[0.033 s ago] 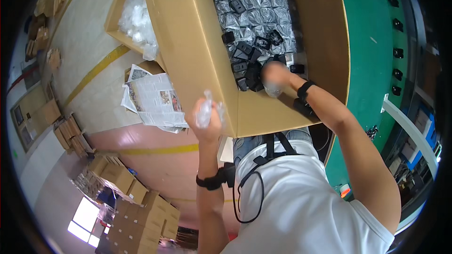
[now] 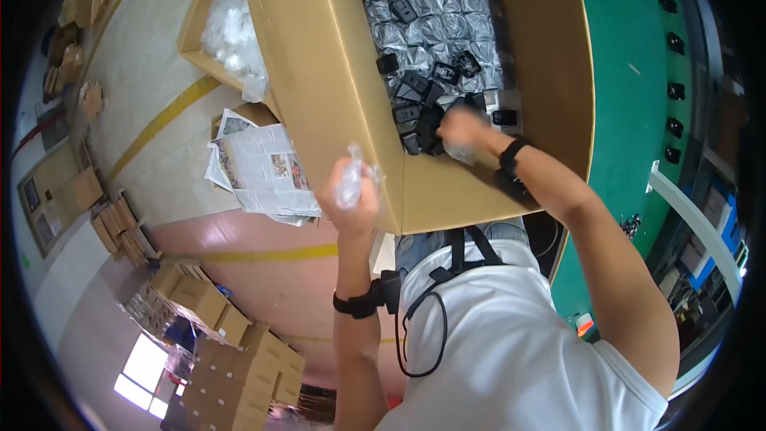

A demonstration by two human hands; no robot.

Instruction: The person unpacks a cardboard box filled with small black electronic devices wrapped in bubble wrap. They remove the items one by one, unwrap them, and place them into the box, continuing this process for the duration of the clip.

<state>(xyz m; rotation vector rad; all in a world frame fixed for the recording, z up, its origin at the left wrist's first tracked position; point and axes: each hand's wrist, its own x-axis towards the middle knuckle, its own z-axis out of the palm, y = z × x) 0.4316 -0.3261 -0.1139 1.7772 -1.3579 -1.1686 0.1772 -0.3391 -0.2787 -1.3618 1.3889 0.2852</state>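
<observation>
My left hand [image 2: 349,206] is closed around a crumpled clear plastic bag [image 2: 349,184], just outside the near left edge of a large open cardboard box [image 2: 315,56]. Inside the box, my right hand [image 2: 465,129] reaches down among black plastic parts [image 2: 407,113]; its fingers are curled and blurred. Clear plastic [image 2: 459,153] bulges from the underside of that hand. Beneath the loose parts lie rows of pieces wrapped in clear film [image 2: 435,12]. Whatever sits right under my right fingers is hidden.
Left of the box stands a smaller carton [image 2: 194,44] holding clear plastic bags [image 2: 229,28]. Newspaper sheets [image 2: 263,164] lie nearer. On the right runs a green surface [image 2: 618,112] with a row of black parts [image 2: 675,90]. Stacked cartons [image 2: 231,383] stand lower left.
My right hand has shifted slightly left inside the box. My left hand, with the plastic bag in it, has moved very little.
</observation>
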